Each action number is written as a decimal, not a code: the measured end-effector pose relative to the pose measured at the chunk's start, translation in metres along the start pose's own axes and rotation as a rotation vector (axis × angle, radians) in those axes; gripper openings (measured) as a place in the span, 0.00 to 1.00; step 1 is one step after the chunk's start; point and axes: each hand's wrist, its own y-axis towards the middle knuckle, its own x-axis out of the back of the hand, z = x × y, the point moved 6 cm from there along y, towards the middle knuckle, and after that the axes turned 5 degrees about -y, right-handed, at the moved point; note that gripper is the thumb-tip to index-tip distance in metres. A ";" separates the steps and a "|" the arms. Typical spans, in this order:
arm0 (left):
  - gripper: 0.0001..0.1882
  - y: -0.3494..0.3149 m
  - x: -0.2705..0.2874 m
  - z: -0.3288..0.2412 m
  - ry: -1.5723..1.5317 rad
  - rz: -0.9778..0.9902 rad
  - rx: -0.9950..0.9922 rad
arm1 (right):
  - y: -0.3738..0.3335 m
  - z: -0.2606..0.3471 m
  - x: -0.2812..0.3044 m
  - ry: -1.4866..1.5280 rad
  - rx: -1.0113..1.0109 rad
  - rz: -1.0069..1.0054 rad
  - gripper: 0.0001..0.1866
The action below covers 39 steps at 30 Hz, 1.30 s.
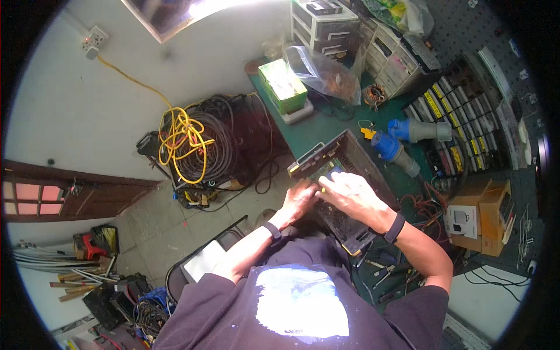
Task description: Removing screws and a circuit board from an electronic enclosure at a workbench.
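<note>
A dark open metal case [373, 167], like an equipment chassis with a silver handle on its far left end, lies across the near edge of the bench. Inside it a small piece of green circuit board [331, 167] shows just beyond my hands. My left hand [299, 200] is at the case's left side, fingers curled in close to the other hand. My right hand [353, 195] is over the case with its fingers bent into a pinch. A small yellow tip [323, 189] shows at its fingertips; the rest of that thing is hidden.
Blue industrial plugs [392, 150] lie beyond the case. A green box [284, 93] and a clear plastic bag [332, 76] stand farther back. Labelled small-parts bins [461, 116] and a cardboard box [493, 216] are at right. Coiled yellow cable [186, 140] hangs at left; loose tools [382, 271] lie near.
</note>
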 end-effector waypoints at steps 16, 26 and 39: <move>0.10 -0.001 0.002 -0.006 0.180 0.012 0.103 | 0.002 0.002 0.008 0.060 0.040 -0.070 0.19; 0.14 -0.002 0.003 -0.011 0.194 -0.035 0.023 | -0.005 -0.002 0.008 0.125 -0.121 0.048 0.15; 0.05 0.010 0.004 -0.015 0.154 0.028 -0.140 | -0.009 -0.001 0.005 0.151 -0.019 -0.011 0.18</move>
